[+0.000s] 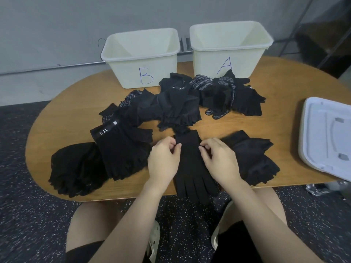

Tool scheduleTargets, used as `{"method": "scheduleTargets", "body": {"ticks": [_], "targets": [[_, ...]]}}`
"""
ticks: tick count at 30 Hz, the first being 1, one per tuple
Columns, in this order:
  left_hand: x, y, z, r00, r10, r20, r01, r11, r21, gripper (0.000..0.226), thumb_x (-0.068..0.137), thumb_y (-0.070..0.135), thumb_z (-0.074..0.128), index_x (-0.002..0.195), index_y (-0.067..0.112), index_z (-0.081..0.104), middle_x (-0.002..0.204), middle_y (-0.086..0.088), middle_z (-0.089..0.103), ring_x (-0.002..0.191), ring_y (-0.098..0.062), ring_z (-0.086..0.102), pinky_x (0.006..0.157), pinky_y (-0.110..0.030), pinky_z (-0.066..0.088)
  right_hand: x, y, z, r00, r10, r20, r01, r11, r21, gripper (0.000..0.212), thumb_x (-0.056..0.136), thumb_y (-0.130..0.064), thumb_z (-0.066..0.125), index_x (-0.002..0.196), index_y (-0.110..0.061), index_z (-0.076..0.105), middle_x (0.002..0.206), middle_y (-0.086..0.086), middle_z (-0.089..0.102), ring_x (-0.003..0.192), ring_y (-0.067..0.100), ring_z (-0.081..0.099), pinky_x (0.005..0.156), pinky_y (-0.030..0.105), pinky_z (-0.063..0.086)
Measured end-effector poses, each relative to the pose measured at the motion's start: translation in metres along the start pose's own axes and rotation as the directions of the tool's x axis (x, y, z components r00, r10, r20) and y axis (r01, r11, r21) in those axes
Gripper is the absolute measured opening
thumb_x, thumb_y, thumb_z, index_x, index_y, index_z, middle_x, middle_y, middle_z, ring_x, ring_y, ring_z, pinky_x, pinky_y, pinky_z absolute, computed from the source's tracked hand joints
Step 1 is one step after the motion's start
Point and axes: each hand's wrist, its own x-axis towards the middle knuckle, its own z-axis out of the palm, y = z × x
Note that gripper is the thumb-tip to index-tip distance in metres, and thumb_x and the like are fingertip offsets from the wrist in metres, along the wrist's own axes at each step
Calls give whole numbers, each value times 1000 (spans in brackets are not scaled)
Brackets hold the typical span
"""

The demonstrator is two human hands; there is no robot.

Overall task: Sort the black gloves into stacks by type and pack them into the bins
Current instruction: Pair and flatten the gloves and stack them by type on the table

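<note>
Both hands, left hand (163,160) and right hand (218,160), pinch the flat glove (190,164) between them.

Both bare forearms reach forward, converging. The left hand (164,158) and right hand (218,158) lie side by side, palms down, fingertips curled in a pinch.

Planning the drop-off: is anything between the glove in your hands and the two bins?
Yes. The loose heap of black gloves lies across the wooden table between the full-fingered black glove and the cream plastic bins marked B and A. Lifting over it clears it.
</note>
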Motion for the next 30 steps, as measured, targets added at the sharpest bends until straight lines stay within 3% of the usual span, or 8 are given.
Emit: {"method": "scheduleTargets", "body": {"ticks": [2, 6, 8, 10, 13, 16, 24, 30], "targets": [[-4, -2, 3, 997, 37, -64, -37, 999, -3, 8, 97, 29, 69, 94, 23, 66, 76, 12, 61, 64, -4, 56, 56, -26, 48, 0, 0, 0, 1000, -3, -8, 3, 1000, -3, 4, 95, -21, 69, 98, -19, 70, 86, -19, 49, 75, 0, 43, 66, 23, 40], [-17, 1, -1, 974, 191, -121, -188, 982, 28, 23, 100, 22, 65, 121, 16, 63, 106, 4, 57, 87, -10, 61, 73, -29, 54, 0, 0, 0, 1000, -4, -8, 4, 1000, 0, 6, 95, -22, 69, 99, -19, 70, 87, -19, 48, 76, -1, 42, 67, 24, 42], [-22, 4, -4, 906, 422, -34, -414, 900, 139, 29, 100, 16, 63, 128, 13, 63, 126, -1, 55, 108, -18, 58, 91, -34, 52, 0, 0, 0, 1000, -6, -2, 6, 1000, 12, 7, 95, -22, 69, 101, -18, 70, 89, -19, 48, 76, -1, 42, 67, 25, 42], [-23, 6, -4, 805, 575, 144, -593, 784, 183, 37, 101, 13, 59, 138, 13, 60, 148, -4, 49, 134, -22, 46, 113, -38, 39, 0, 0, -1, 1000, -3, 16, 3, 1000, 19, 9, 96, -21, 68, 104, -18, 70, 90, -18, 49, 76, 0, 43, 67, 27, 44], [-20, 2, -1, 750, 542, 379, -618, 779, 108, 51, 109, 28, 43, 159, 18, 38, 170, 2, 25, 158, -13, 14, 130, -37, 14, 0, 0, -5, 999, -13, 50, 11, 999, 30, 14, 96, -18, 66, 109, -18, 69, 92, -15, 51, 78, 2, 44, 70, 29, 48], [-15, -9, 3, 723, 512, 463, -630, 764, 139, 60, 110, 44, 30, 164, 19, 21, 173, 5, 11, 159, -7, -2, 130, -38, 8, -1, 3, -15, 992, -18, 123, 10, 998, 68, 27, 98, -15, 65, 124, -15, 65, 96, -10, 55, 83, 6, 48, 76, 30, 49], [-12, -6, 5, 714, 460, 527, -626, 757, 187, 100, 90, 87, 31, 166, 27, 7, 173, 10, -7, 156, -2, -16, 130, -38, -3, -29, 23, -47, 990, -59, 126, 66, 996, -52, 16, 87, -8, 76, 103, -11, 73, 89, -3, 60, 82, 12, 54, 71, 41, 56], [-12, -6, 3, 705, 452, 546, -627, 758, 182, 118, 78, 97, 36, 166, 25, 3, 172, 11, -11, 155, -2, -18, 130, -39, -4, -70, 18, -45, 968, -238, 77, 242, 969, -54, 20, 93, -9, 70, 112, -5, 71, 113, 5, 64, 104, 26, 61, 87, 45, 54]]}}
